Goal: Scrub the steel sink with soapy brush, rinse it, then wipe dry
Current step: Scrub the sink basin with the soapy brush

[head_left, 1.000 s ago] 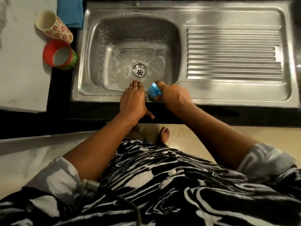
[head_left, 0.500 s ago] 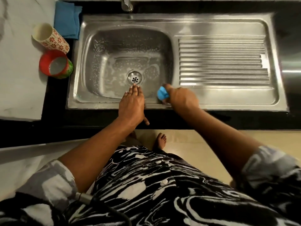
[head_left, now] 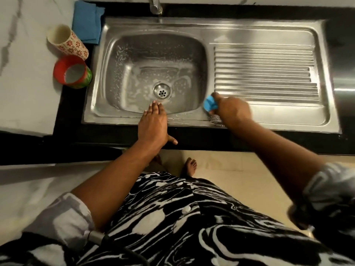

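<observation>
While the left hand (head_left: 152, 125) rests flat on the sink (head_left: 269, 120) rim, the right hand (head_left: 232, 110) clenches the blue brush (head_left: 210, 104)

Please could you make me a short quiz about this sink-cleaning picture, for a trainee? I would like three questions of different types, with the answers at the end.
1. True or false: the right hand grips the blue brush on the rim of the sink.
2. Where is the folded blue cloth? A) in the basin B) on the counter, beside the floral cup C) on the drainboard
3. Short answer: what does the left hand hold?
Key: 1 true. 2 B. 3 nothing; it rests flat on the front rim.
</observation>
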A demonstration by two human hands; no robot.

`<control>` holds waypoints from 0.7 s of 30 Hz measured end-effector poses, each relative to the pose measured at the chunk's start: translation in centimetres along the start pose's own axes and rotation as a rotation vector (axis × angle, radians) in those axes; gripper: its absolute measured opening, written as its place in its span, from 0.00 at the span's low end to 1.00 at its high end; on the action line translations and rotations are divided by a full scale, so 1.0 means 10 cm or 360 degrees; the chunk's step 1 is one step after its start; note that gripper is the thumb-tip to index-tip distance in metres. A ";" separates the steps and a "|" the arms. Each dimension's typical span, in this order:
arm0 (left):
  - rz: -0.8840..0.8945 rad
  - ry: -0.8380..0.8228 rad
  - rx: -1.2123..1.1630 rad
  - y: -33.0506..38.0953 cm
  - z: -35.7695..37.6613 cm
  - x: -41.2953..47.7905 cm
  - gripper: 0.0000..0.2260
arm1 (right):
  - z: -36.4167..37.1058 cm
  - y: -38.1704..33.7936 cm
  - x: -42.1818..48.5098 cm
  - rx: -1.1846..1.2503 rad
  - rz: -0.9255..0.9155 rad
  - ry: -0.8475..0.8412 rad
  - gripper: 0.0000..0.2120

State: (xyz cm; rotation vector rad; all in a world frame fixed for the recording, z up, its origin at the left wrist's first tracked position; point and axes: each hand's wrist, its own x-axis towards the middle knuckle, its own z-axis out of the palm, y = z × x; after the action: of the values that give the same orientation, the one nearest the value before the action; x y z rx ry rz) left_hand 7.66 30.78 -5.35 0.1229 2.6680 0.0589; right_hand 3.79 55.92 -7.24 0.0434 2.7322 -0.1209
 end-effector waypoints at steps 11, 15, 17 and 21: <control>-0.0292 0.0159 -0.0027 -0.52 0.05 -0.26 0.72 | -0.23 0.31 0.00 -0.0014 -0.0110 -0.0106 0.25; -0.0546 0.0199 -0.0142 -1.14 0.02 -0.38 0.72 | -0.15 0.48 -0.19 -0.0075 -0.0129 -0.0104 0.26; -0.0645 0.0193 -0.0173 -1.42 0.00 -0.40 0.73 | -0.07 0.25 -0.17 -0.0069 -0.0231 -0.0089 0.25; -0.0748 0.0176 -0.0239 -1.88 -0.03 -0.36 0.75 | 0.06 -0.70 0.10 0.0035 -0.0383 -0.0159 0.27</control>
State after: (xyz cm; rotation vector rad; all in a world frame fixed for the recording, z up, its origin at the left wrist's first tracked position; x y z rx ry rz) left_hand 9.28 11.74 -4.63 -0.5676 2.7174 0.1164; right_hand 2.77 48.87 -7.62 -0.2785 2.6264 -0.2147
